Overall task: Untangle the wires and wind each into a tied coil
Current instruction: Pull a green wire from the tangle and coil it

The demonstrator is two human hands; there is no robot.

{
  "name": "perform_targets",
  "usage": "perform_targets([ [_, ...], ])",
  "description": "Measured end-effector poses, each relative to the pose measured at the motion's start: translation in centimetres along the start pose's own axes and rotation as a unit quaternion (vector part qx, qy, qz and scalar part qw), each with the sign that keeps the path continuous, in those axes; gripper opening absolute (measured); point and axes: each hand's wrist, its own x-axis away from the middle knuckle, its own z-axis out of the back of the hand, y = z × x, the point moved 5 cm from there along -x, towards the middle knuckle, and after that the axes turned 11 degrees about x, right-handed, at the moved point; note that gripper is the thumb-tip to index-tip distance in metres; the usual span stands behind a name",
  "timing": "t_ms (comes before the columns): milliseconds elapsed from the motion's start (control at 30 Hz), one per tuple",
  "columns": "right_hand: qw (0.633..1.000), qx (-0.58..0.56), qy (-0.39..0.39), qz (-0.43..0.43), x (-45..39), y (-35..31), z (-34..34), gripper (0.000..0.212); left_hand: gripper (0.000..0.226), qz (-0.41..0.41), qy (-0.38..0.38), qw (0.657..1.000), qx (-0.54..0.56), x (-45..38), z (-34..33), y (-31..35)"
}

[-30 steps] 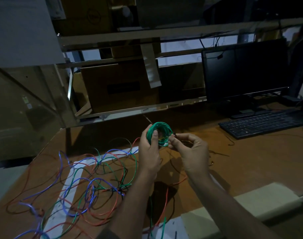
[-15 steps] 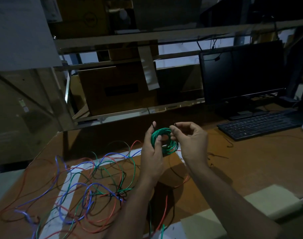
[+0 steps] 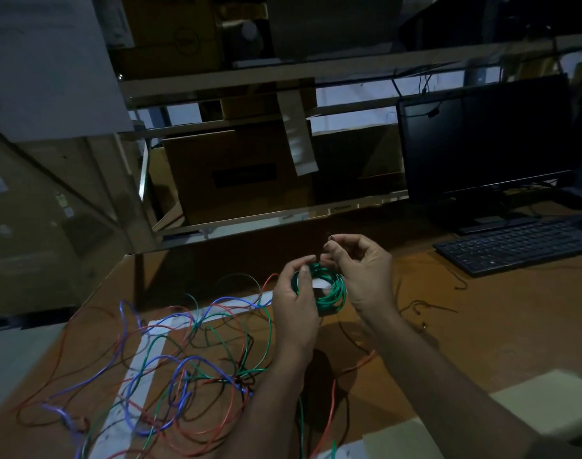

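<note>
1. Above the middle of the brown wooden table (image 3: 481, 332), I see both hands raised with a small green wire coil (image 3: 329, 289) held between them, clear of the tabletop.
2. My left hand (image 3: 294, 299) has its grip closed around the coil's left side, thumb across the front of the loops and fingers curled behind.
3. My right hand (image 3: 362, 276) sits just beside the coil's upper right edge. Its grip is narrow: thumb and forefinger pinch a thin dark tie end (image 3: 329, 238) that sticks up above the coil, and the other fingers are loosely curled.
4. Whether that dark strand passes round the coil I cannot tell; the light is too dim and the fingers cover it.
5. Left of my forearms, a loose tangle of red, blue, green and black wires (image 3: 190, 366) sprawls over the table, partly lying on strips of white tape (image 3: 140, 362) stuck to the surface.
6. One red strand and one green strand run toward the near edge between my arms.
7. A few short dark wire pieces (image 3: 428, 308) lie on the table to the right of my right hand, well apart from the tangle.
8. Farther right stand a black keyboard (image 3: 515, 246) and, behind it, a dark computer monitor (image 3: 488, 140).
9. A pale rectangular pad (image 3: 548, 402) lies at the near right corner.
</note>
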Motion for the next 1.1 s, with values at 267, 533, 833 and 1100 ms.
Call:
perform_targets([
  [267,1.0,-0.009,0.002,0.026,0.6,0.8,-0.9,0.01,0.018,0.014,0.069,0.997,0.028,-0.6,1.0,-0.9],
  [533,0.998,-0.054,-0.02,0.03,0.9,0.8,-1.1,0.009,0.015,0.014,0.114,0.993,0.04,-0.9,1.8,-1.2],
  [833,0.997,-0.037,-0.05,0.035,0.9,0.8,-0.9,0.028,0.019,0.013,0.078,0.996,0.029,-0.4,1.6,-0.9],
  [1100,0.998,0.031,-0.023,0.048,0.8,1.2,-0.3,0.014,0.024,-0.032,0.038,0.998,-0.036,-0.2,1.1,-0.6],
])
